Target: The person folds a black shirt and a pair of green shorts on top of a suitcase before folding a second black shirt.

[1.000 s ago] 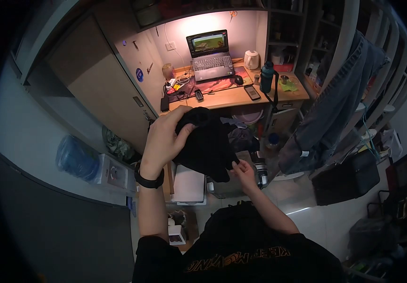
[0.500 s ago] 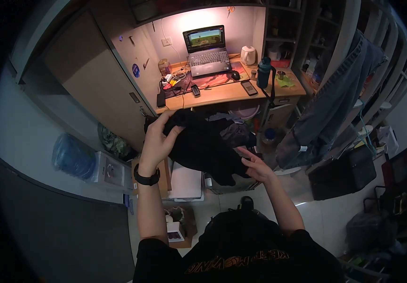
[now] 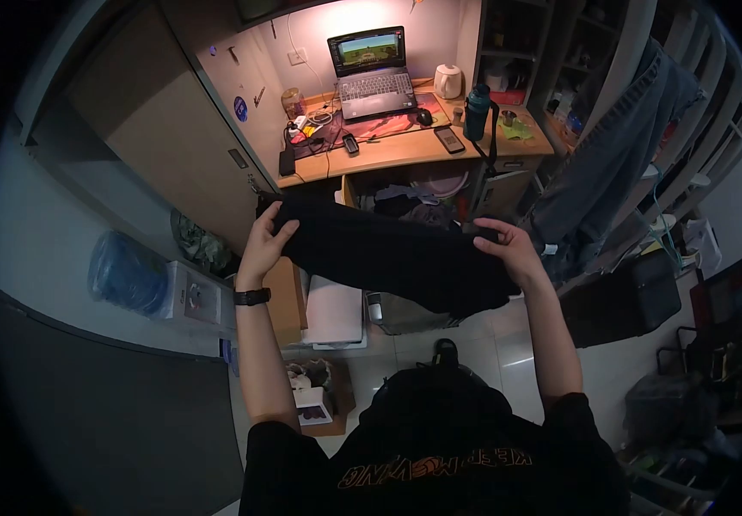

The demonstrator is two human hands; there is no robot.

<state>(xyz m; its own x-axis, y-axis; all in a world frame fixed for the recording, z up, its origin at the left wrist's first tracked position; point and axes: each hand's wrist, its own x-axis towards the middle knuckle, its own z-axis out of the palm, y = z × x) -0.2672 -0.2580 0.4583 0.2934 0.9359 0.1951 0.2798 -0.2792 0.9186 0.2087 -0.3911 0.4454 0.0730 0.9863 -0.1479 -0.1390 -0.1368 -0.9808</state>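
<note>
A black cloth garment (image 3: 388,254) is stretched out in the air between my two hands, below the desk's front edge. My left hand (image 3: 264,245) pinches its left end, with a black watch on the wrist. At the other end, my right hand (image 3: 507,249) has its fingers closed on the cloth's upper right corner. The garment's lower edge hangs loose and sags toward the right. It hides part of the space under the desk.
A wooden desk (image 3: 371,163) holds a laptop (image 3: 377,86), a phone (image 3: 449,140), a teal bottle (image 3: 477,112) and a white kettle (image 3: 447,81). Jeans (image 3: 603,163) hang at right. A water dispenser (image 3: 195,292) stands at left, an open box (image 3: 328,400) on the floor.
My hands have moved apart, the left to the left and the right up and to the right. The bunched black garment is now spread wide between them.
</note>
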